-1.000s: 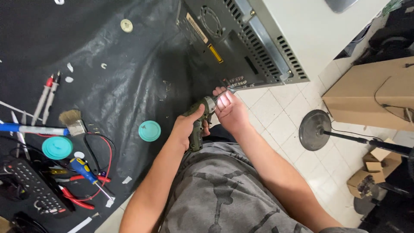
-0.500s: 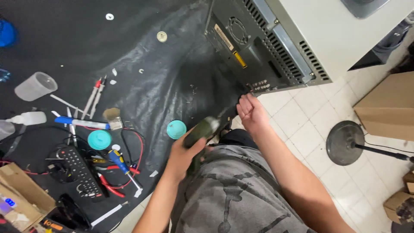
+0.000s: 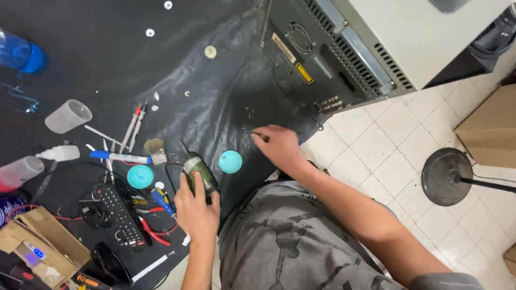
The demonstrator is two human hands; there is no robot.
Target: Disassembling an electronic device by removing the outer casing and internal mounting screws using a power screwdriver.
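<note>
Green electric screwdriver (image 3: 198, 167), tip up, in left hand (image 3: 196, 208)

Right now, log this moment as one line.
left hand: grips green screwdriver on black sheet | right hand: fingertips on sheet near teal cap | gray appliance behind

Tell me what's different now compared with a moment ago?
Both hands have come away from the grey appliance. The left hand carried the green electric screwdriver down onto the black sheet, between the two teal caps, and still grips it. The right hand let go of the tool's tip and now reaches over the sheet, fingers pinched. The tools lying on the sheet appear unmoved.
</note>
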